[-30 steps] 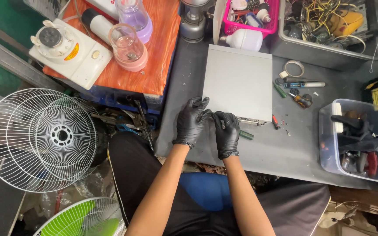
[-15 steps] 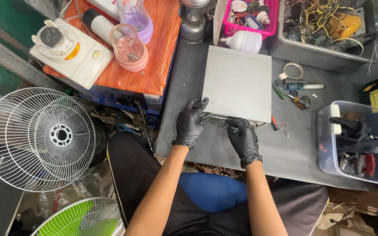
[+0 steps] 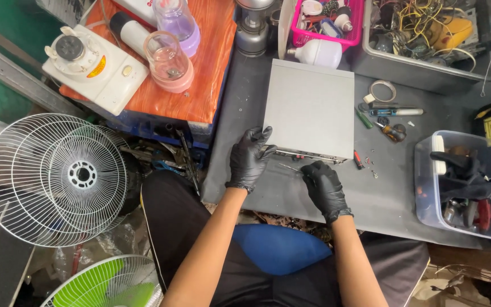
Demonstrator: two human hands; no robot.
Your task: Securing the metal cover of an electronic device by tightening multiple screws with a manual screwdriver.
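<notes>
A flat grey metal case (image 3: 311,108) lay on the dark worktable (image 3: 291,196), plain-topped, its near edge open. Left hand (image 3: 248,159) gripped that edge's corner; right hand (image 3: 324,187) pinched a thin tool (image 3: 288,167) beside it

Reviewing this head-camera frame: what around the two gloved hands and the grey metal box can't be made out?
- Thin tool at the right hand: too small to identify; its handle end is hidden by the fingers.
- Front panel of the grey metal box: seen edge-on from above, so its details are unreadable.
- Left hand: its palm hides the box's corner.
- Small parts on the table: too tiny to identify.
</notes>
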